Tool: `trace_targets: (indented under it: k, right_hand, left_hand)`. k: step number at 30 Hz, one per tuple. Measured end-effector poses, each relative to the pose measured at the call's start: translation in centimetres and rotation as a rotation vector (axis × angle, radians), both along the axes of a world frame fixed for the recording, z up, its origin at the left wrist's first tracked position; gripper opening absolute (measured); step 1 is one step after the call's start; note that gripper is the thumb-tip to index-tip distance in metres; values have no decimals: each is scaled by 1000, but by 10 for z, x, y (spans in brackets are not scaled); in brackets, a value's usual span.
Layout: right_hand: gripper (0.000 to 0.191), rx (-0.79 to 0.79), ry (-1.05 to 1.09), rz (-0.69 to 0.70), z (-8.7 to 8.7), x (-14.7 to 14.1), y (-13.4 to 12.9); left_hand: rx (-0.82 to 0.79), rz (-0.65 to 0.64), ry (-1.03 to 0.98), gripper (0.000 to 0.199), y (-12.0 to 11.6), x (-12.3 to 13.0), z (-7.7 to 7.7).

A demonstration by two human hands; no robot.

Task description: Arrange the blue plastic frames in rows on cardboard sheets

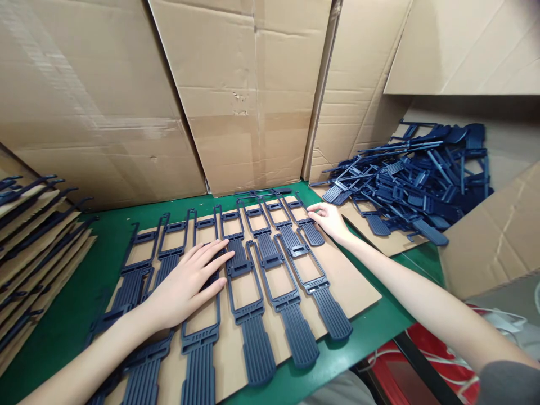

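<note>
Head view, left hand hiding blue parts

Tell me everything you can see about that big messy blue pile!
The pile is a jumble of dark blue parts that look like hard plastic. Some show a flat, ribbed paddle joined to an open frame with thin bars. They lie every which way, crossing and overlapping, on a cardboard sheet at the right, beside cardboard walls. The right hand is close to its left edge.
</note>
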State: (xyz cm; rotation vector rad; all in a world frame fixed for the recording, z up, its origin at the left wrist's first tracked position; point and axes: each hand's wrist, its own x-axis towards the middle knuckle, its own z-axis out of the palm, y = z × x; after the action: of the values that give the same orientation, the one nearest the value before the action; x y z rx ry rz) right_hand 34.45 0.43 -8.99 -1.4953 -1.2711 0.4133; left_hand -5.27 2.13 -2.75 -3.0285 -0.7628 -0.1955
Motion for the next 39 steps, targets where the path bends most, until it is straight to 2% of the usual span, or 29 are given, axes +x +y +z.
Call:
trace_targets:
  k: [14,17,21,25,27,29,31,34,39]
  right_hand:
    - [22,75,-112,34,-5,4,-1]
    - [19,164,-190,23,4,4,-4]
    - [16,233,-393,52,33,-2,0]
    - [17,147,-770,253,72,-22,29]
    - [18,31,-995,273,87,-36,52]
    - [22,-105,-1186,233,97,-49,76]
    - [24,-189,-1271,215,101,-59,99]
    - [25,-280,-1322,230,98,-68,124]
    - [27,-409,-1394,260,88,-74,141]
  left_hand:
    - [-2,8,6,48,-1,0,-1]
    - [11,9,7,48,-1,0,-1]
    - [19,5,-8,48,-2,0,-4]
    - [27,-2,-29,47,-2,-1,-6]
    - [34,0,-32,47,-2,-1,-6]
    - [38,3,-39,47,-2,-1,-6]
    - [35,3,-47,46,-3,-1,-5]
    - [24,4,-55,46,-4,-1,-4]
    - [21,8,-55,47,-6,-1,-4]
